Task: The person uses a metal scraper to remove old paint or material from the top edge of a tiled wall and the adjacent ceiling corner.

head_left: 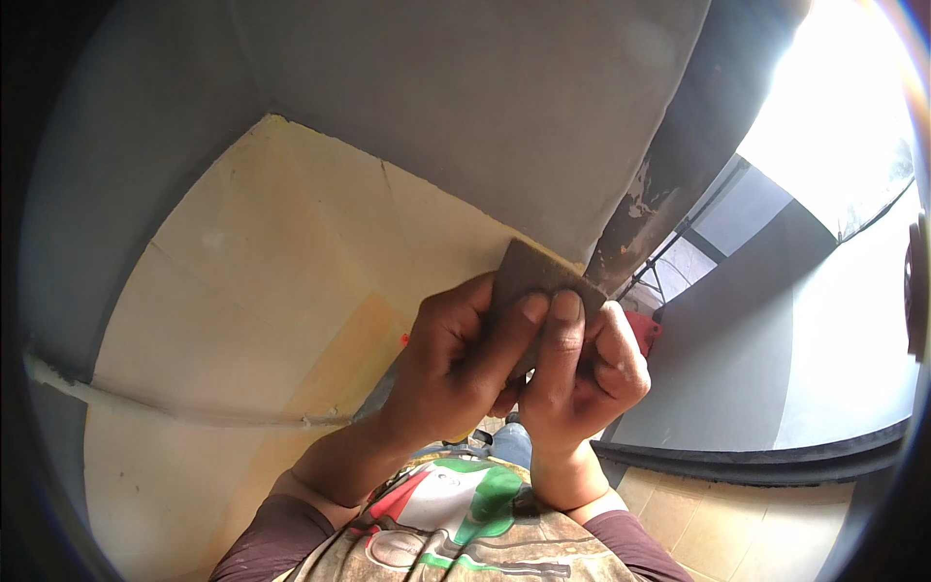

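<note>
Both hands meet in front of my chest around a flat brown rectangular piece (543,266), which looks like folded sandpaper. It is tilted, with one corner pointing up. My left hand (448,364) grips its left side, thumb pressed on the face and fingers curled behind. On the right side, my right hand (582,376) pinches it in the same way, its thumb beside the left one. The fingers behind the piece are mostly hidden.
A cream surface (247,281) with a tan patch meets grey walls (465,97) behind my hands. To the right stands a dark post (635,209) with peeling paint, near a red object (644,332). Floor tiles (722,519) show at lower right.
</note>
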The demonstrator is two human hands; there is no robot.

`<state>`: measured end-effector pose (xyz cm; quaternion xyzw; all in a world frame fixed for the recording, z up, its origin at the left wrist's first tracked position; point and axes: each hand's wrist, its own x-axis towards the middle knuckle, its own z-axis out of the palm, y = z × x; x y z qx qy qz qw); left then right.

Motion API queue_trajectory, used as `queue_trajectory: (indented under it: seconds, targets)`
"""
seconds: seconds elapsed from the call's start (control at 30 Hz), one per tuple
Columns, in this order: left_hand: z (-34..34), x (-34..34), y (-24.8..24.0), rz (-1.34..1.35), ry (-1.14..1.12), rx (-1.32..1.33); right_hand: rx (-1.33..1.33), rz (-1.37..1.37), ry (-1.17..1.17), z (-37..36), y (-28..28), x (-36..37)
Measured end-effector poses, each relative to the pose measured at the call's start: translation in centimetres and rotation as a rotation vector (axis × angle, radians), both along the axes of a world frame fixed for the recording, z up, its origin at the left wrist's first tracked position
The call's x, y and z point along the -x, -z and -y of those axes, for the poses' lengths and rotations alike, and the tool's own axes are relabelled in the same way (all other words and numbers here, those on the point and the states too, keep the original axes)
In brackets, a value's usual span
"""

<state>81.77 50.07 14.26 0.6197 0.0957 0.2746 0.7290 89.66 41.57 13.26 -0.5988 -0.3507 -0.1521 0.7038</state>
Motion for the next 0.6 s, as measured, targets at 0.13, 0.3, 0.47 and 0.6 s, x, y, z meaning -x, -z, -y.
queue_trajectory:
  seconds: [0.13, 0.3, 0.47, 0.6]
  targets:
    - [-0.2, 0.0, -0.6, -0.002, 0.004, -0.009, -0.053, -0.059, -0.054, -0.1, 0.6, 0.3]
    - [0.0, 0.3, -0.4, -0.018, 0.007, 0.007, -0.011, 0.041, -0.029, 0.1, 0.7, -0.5]
    - [0.2, 0.2, -0.6, -0.016, -0.009, 0.01, -0.016, -0.006, -0.06, 0.3, 0.7, -0.1]
    - [0.1, 0.3, -0.8, -0.034, -0.01, 0.011, -0.074, -0.064, -0.019, -0.7, -1.2, 0.6]
